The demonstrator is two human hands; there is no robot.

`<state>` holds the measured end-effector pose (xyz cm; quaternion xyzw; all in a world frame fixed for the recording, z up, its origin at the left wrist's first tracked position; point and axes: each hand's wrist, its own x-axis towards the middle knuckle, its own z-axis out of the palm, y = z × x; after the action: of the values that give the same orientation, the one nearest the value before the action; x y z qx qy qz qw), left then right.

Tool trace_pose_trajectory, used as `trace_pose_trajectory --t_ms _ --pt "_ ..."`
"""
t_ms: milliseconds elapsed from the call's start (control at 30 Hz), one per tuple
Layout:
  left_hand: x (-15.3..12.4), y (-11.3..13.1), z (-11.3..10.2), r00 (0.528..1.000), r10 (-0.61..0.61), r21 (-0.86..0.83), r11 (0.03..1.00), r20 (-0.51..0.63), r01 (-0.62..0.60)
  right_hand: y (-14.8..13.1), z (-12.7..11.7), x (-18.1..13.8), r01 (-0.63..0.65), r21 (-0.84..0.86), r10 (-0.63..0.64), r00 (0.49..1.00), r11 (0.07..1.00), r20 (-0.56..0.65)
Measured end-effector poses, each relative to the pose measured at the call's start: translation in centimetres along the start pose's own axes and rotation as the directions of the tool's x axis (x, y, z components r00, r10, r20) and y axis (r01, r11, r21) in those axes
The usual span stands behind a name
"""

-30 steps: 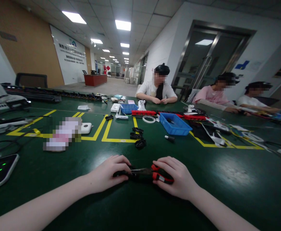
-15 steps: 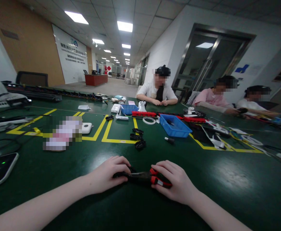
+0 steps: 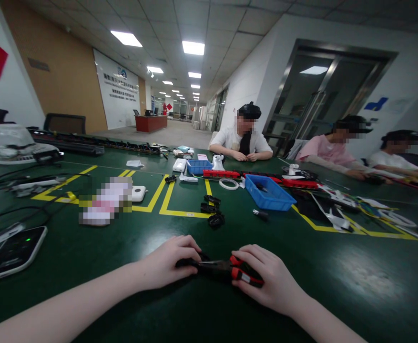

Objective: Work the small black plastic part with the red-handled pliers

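Note:
My left hand [image 3: 169, 263] is closed over a small black part [image 3: 185, 261] on the green table [image 3: 87, 257]. My right hand [image 3: 268, 278] grips pliers with red and black handles [image 3: 235, 271]; their jaws point left and meet the black part between my hands. Both hands rest low on the table near its front edge. Three more small black parts [image 3: 211, 209] lie a little beyond my hands, by the yellow tape lines.
A blue bin [image 3: 269, 193] and a tape roll [image 3: 228, 183] sit past the black parts. A flat device with a green light [image 3: 14, 252] lies at left among cables. Three people sit across the table working. Tools and parts crowd the right side.
My hands keep their hold on the pliers and black part. The view has swung slightly left and down, so everything sits a bit further right and lower in frame.

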<state>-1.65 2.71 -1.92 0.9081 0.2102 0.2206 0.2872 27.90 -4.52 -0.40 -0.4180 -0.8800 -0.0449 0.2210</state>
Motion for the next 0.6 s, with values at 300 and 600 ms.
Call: trace_pose_trajectory --t_ms 300,600 --pt "0.0 0.1 -0.1 1.000 -0.005 0.008 1.000 0.000 0.005 1.2 0.5 -0.7 0.012 -0.030 -0.013 0.999 0.999 -0.044" --pt "-0.3 0.8 0.1 0.998 0.058 0.184 0.981 0.029 -0.063 0.2 0.0 -0.3 0.005 -0.043 -0.007 0.999 0.999 -0.038"
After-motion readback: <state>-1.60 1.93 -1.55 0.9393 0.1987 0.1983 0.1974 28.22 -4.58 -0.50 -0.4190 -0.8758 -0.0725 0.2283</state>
